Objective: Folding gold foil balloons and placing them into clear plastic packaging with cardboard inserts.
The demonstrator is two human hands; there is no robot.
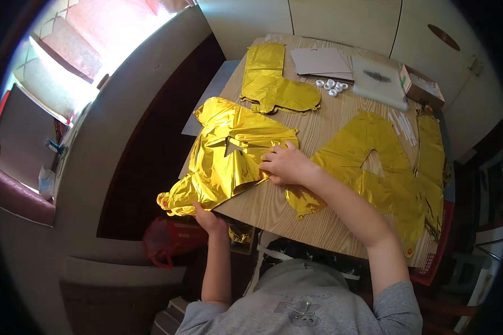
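A crinkled, flat gold foil balloon (215, 167), shaped like a letter with an opening in its middle, lies at the left of the table and overhangs its near left edge. My left hand (209, 222) grips its lower border, fingers mostly hidden by the foil. At the balloon's right border my right hand (288, 164) has its fingers bent and pinching the foil. Under my right forearm is another flat gold balloon (341, 151) with a gap in its middle. An L-shaped gold balloon stack (271, 84) rests farther back. More folded gold foil (430, 148) lies along the right edge.
The wood-grain table (257, 209) holds grey cards (322, 62), several white rolls (332, 86), a clear plastic bag (374, 81), a small open box (422, 88) and white straws (403, 127). A red bag (176, 240) is below the left edge. Cabinets stand behind.
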